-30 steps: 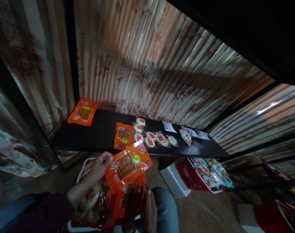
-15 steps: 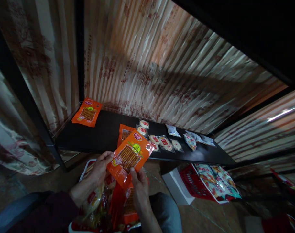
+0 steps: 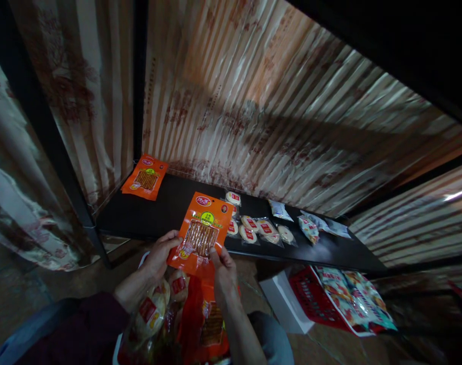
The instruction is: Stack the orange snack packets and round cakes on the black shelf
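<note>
An orange snack packet (image 3: pixel 202 235) with a clear window showing brown sticks is held nearly upright between both hands. My left hand (image 3: pixel 160 256) pinches its lower left edge. On the lower right side, my right hand (image 3: pixel 224 266) grips it with the thumb on the front. Below the hands sits a basket (image 3: pixel 119 350) with more orange packets (image 3: pixel 211 324) and round wrapped cakes (image 3: pixel 151 312). Another orange packet (image 3: pixel 145 177) lies at the left end of the black shelf (image 3: pixel 140 215). Small round wrapped cakes (image 3: pixel 249 228) lie behind and right of the held packet.
Small pale packets (image 3: pixel 280 210) and a patterned one (image 3: pixel 309 228) lie farther right on the shelf. Under it stand a white box (image 3: pixel 286 301) and a red basket (image 3: pixel 316 299) of larger bags (image 3: pixel 354 296). Dark posts and a striped curtain surround the shelf.
The held packet has turned from tilted to nearly upright, and my right hand has shifted up its right side. The view has moved slightly, so the shelf appears farther right.
</note>
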The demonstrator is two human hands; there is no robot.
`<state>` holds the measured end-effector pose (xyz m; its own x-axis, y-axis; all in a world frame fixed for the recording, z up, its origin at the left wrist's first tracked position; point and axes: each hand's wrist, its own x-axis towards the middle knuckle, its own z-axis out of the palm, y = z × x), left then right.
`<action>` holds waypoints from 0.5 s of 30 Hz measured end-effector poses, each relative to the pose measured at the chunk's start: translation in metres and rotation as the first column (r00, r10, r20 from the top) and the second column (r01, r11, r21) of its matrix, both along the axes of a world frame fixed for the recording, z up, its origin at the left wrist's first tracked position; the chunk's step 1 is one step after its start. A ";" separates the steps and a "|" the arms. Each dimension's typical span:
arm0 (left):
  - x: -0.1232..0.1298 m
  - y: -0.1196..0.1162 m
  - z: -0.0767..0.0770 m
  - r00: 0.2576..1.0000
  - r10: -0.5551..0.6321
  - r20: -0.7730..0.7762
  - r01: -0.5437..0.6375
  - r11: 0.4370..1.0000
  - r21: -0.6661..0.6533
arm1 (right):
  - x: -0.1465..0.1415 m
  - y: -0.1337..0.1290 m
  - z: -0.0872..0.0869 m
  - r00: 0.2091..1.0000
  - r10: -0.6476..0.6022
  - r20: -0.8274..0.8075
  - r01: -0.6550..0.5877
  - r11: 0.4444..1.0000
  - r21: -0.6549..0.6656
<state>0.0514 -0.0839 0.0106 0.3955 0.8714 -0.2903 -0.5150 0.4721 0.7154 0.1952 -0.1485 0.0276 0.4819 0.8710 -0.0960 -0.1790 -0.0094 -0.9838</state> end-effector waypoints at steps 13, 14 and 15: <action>0.003 0.015 0.018 0.987 0.152 0.056 -0.152 0.988 -0.010 | -0.012 0.019 0.010 0.982 0.023 -0.187 -0.014 0.999 0.049; 0.003 0.016 0.018 0.986 0.158 0.060 -0.158 0.987 -0.011 | -0.014 0.019 0.012 0.977 0.032 -0.211 -0.022 0.998 0.050; 0.002 0.016 0.018 0.985 0.163 0.063 -0.162 0.987 -0.013 | -0.015 0.020 0.013 0.972 0.037 -0.232 -0.026 0.998 0.050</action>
